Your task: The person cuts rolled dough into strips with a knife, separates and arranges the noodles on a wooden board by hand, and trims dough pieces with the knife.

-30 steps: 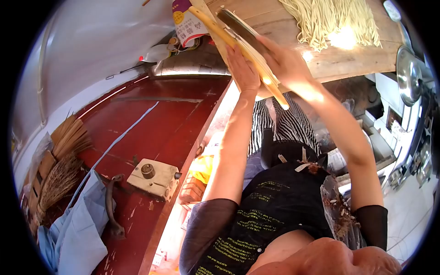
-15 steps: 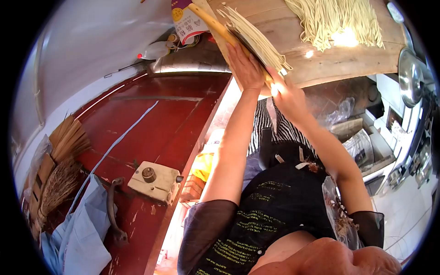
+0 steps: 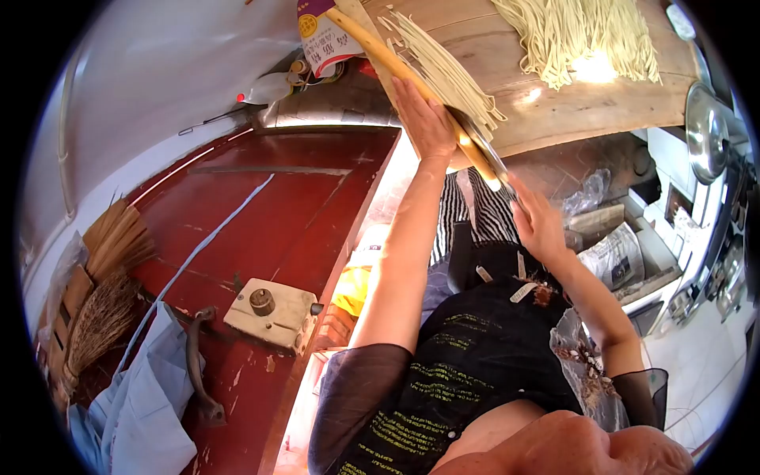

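My left hand (image 3: 427,119) lies flat, fingers stretched out, on a long yellow wooden rod (image 3: 380,51) that slants across the wooden board's edge. My right hand (image 3: 540,222) is closed at the near end of a knife (image 3: 479,141); its handle is mostly hidden. The blade lies along the right side of the rod. Beside the blade, cut noodle strips (image 3: 447,67) lie on the wooden board (image 3: 586,119). Another, larger heap of noodles (image 3: 578,36) rests farther right on the board.
A printed bag (image 3: 323,39) stands at the board's left end. On the red surface (image 3: 253,214) are a metal box lock (image 3: 271,313), blue cloth (image 3: 146,396) and a straw brush (image 3: 103,317). A metal lid (image 3: 706,131) is at right, above an open drawer (image 3: 645,261).
My right hand has drawn back toward my body with the knife, first uncovering the cut strips. My left hand has stayed on the rod, almost in place.
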A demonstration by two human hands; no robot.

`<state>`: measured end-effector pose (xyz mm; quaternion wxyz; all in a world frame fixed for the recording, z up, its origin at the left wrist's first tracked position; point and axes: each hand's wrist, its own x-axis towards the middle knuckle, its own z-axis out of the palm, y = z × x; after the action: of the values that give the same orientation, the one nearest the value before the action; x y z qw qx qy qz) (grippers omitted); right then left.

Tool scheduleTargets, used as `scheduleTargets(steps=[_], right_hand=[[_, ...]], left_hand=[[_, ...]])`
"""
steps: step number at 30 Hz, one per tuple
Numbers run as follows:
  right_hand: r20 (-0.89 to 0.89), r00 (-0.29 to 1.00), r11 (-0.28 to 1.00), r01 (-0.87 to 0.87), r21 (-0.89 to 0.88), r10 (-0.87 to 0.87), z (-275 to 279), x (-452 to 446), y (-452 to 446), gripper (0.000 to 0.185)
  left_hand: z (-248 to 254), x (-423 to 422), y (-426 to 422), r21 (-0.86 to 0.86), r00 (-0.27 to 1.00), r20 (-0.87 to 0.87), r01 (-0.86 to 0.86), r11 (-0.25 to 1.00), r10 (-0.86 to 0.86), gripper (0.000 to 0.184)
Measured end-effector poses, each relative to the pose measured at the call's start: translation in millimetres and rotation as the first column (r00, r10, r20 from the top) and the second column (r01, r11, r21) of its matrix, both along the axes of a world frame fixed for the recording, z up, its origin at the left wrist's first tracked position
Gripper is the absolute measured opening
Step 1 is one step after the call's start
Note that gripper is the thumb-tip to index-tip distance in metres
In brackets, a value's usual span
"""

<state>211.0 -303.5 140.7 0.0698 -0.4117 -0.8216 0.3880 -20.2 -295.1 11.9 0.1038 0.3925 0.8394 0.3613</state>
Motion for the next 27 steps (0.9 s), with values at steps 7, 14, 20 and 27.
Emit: scheduleTargets(steps=[7, 14, 20, 27], right_hand=[[0.1, 0.994, 0.991, 0.024, 0.132, -0.038, -36.2, -85.0, 19.8, 0.057], [0.003, 1.0, 0.989, 0.004, -0.147, -0.004, 7.8, -132.9, 98.4, 0.046], [0.008, 1.0, 0.999, -0.001, 0.049, 0.0, 7.0, -54.9, 41.0, 0.052], [0.028, 0.999, 0.999, -0.023, 0.037, 0.021, -21.3, -17.2, -10.0, 0.054]], left_hand=[[-8.3, 0.1, -1.1, 0.017, 0.998, -0.064, 0.005, 1.0, -0.004, 0.059], [0.9, -2.4, -2.5, 0.016, 0.997, 0.071, 0.001, 1.0, -0.002, 0.057], [-5.6, -2.8, -7.1, 0.062, 0.996, 0.091, -0.008, 0.998, 0.002, 0.056], [-3.1, -2.8, -7.5, 0.069, 1.0, 0.012, 0.02, 0.997, -0.021, 0.054]])
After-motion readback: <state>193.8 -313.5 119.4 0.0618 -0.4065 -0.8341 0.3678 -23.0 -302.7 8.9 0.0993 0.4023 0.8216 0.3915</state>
